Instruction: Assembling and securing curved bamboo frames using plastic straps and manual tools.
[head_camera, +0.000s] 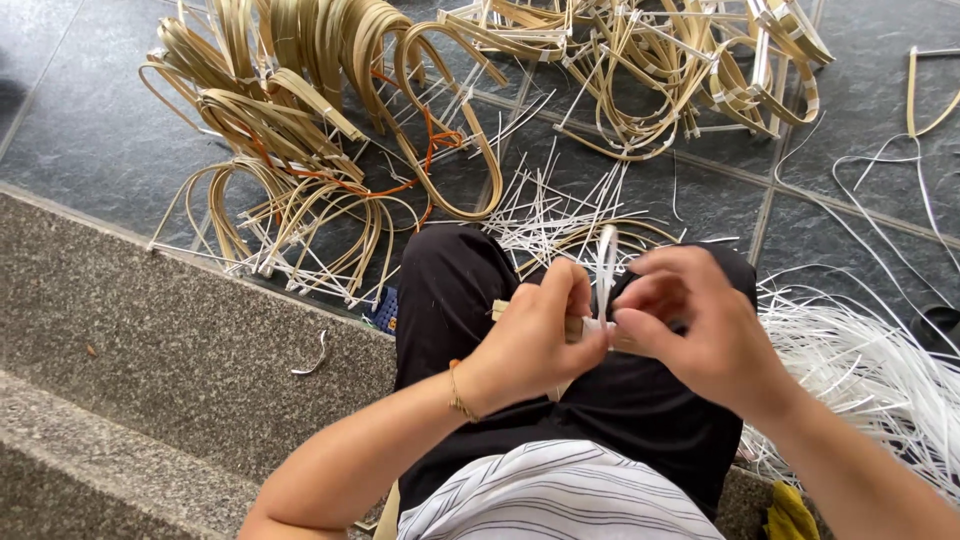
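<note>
1. The left hand (540, 335) is pinching, thumb against curled fingers, a thin flat tan bamboo strip (500, 310) over the lap; only a short end of that strip is showing left of the hand, the rest being hidden behind both hands.
2. The right hand (690, 325) is closing its fingertips on a narrow white plastic strip (607, 265), which is standing up between the two hands and bending at its lower end where the thumbs are meeting.
3. The person is sitting in black trousers (450, 300) and a white striped shirt (560, 495) on a speckled grey stone step (180, 340).
4. On the dark grey tiled floor (80, 110) ahead, a heap of bent tan bamboo loops (290, 110) is lying, with an orange cord (435, 140) running through it.
5. A second heap of bamboo loops bound with white strips (690, 70) is lying at the top right, well apart from the hands.
6. Short white strip offcuts (545, 205) are scattered just beyond the knees.
7. A loose bundle of long white plastic strips (860, 370) is lying beside the right forearm.
8. A yellow cloth (790, 515) is showing at the bottom edge.
</note>
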